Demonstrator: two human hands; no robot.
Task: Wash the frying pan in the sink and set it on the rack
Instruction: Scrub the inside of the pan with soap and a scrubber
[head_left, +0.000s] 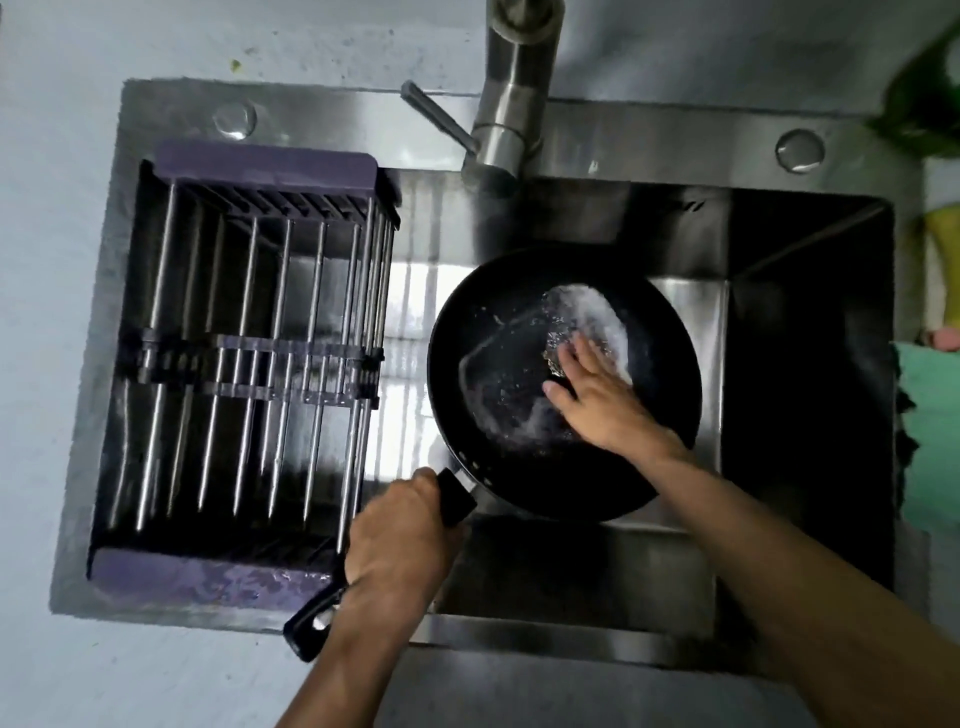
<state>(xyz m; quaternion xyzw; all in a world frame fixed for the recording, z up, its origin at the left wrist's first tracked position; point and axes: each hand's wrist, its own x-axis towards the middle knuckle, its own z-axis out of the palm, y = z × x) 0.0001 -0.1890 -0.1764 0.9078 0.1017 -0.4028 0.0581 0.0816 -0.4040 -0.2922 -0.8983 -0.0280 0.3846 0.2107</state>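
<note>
Frying pan (519, 415) sits in the sink (805, 312), left hand (400, 530) clamped on its handle at 7 o'clock, right hand (597, 400) pressing a scourer (558, 358) inside; scrubbing underway, rinsing next, then the rack (249, 364) at 9 o'clock.

Pan (498, 364) in sink (800, 332), right of rack (249, 353).

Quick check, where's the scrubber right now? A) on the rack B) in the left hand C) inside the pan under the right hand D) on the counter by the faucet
C: the right hand presses the metal scrubber onto the soapy inside of the frying pan, while the left hand grips the pan's handle.
</note>
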